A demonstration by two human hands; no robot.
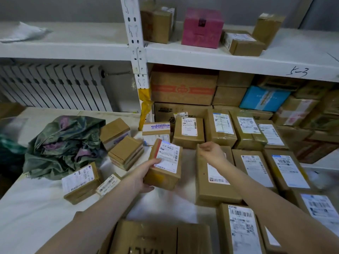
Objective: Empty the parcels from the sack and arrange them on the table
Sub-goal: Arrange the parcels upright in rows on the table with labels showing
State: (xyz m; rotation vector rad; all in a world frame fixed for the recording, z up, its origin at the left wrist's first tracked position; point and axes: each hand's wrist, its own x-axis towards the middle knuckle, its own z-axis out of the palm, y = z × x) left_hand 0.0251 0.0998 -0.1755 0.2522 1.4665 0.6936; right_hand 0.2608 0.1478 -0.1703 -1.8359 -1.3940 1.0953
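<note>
Head view of a white table (pixel 33 208) during parcel sorting. At 9 o'clock lies the sack (pixel 62 145), a dark green woven bag, crumpled and collapsed on the tabletop; whether anything is inside it cannot be told. Loose cardboard parcels lie round its 3 to 5 o'clock side: a plain box (pixel 114 132), a flat box (pixel 126 153) tilted against it, a labelled box (pixel 81 182) and a small labelled packet (pixel 108 184) touching that box.

At centre the left hand (pixel 145 177) grips a labelled parcel (pixel 166 164), thumb pressed on the white label on top, the other fingers curled beneath the near end; the parcel is tilted with its far end raised. The right hand (pixel 212 151) hangs just to the parcel's 3 o'clock, above a long box (pixel 214 178), holding nothing; its fingers are loosely curled with small gaps between them.

From 12 to 4 o'clock, labelled parcels stand in rows on the table, label upward and side by side, among them one (pixel 189 132) at 12 o'clock and one (pixel 240 228) at 5 o'clock. A large carton (pixel 159 237) fills 6 o'clock.

Behind, a white shelf unit (pixel 135 43) holds a pink box (pixel 202 27) on its upper level and stacked cartons, one blue (pixel 264 98), on the lower.
</note>
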